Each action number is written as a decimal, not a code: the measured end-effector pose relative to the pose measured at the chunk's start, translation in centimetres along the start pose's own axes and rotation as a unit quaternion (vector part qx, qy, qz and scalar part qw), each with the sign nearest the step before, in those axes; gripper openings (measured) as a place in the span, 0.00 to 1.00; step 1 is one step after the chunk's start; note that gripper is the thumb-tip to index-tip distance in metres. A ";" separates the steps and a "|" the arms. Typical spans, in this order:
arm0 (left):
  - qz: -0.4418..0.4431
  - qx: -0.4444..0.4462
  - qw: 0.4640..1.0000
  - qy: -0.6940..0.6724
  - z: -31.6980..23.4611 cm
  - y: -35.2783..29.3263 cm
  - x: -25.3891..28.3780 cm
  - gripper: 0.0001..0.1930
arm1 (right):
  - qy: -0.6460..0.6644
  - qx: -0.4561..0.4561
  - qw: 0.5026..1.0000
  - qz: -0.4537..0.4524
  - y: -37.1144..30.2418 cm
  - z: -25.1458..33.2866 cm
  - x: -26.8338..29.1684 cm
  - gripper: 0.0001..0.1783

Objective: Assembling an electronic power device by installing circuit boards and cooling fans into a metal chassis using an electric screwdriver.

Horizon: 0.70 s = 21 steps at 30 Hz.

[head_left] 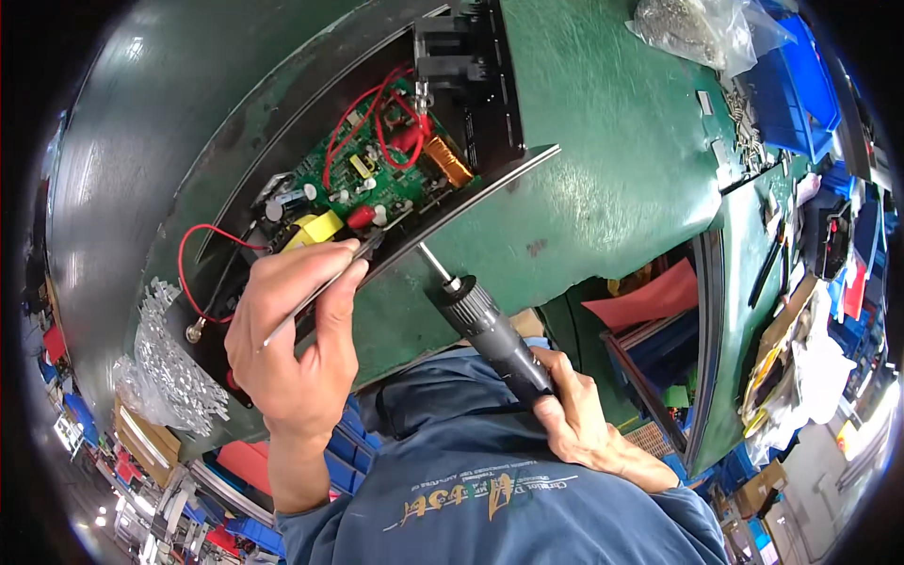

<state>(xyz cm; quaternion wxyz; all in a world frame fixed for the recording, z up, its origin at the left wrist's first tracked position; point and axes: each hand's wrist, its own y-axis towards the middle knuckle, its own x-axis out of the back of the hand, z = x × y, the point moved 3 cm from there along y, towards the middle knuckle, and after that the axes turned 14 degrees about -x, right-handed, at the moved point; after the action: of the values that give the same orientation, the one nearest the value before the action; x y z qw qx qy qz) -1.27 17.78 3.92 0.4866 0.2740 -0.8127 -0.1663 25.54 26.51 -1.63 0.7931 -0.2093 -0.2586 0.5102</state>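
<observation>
Nearest to the camera is the blue shirt (471,480) of the person, and above it the two hands work at an open black case (488,113), which lies on the green counter (603,141). Inside the case sits a green circuit board (386,179). The right hand (579,414) has its grip wrapped around the black screwdriver (499,339), whose shaft points to the outer face of the side wall (490,191). The left hand (301,348) has a narrow grip: thumb and fingers pinch a thin metal tool (294,315), perhaps tweezers, directed to the inner side of this wall.

To do this well, I think the shaft should be kept square to the wall, with moderate pressure, while the thin tool stays steady and away from the board's parts. The loop of red wire (191,247) beside the left hand should better not be caught.

The tip of the shaft is hard to make out, so I cannot tell whether it sits in a screw. What the thin tool holds, if anything, is also unclear. The left hand covers the near end of the case, and the upper picture edge cuts off its far end.
</observation>
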 end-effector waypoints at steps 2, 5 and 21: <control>0.004 -0.003 1.000 0.000 0.0 0.0 0.0 0.13 | 0.006 -0.002 1.000 0.007 -0.1 -0.5 0.1 0.27; 0.000 -0.003 1.000 0.003 0.0 0.1 -0.1 0.13 | 0.010 0.022 1.000 -0.003 0.1 -0.5 -0.1 0.27; -0.008 0.019 1.000 -0.003 0.0 -0.3 0.3 0.13 | 0.030 -0.033 0.999 0.017 -0.4 -0.8 0.3 0.30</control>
<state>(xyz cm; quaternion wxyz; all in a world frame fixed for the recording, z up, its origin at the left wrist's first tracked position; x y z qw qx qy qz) -1.35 17.40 3.97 0.4776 0.2892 -0.8149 -0.1554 26.36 26.55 -1.95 0.7844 -0.2547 -0.2481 0.5082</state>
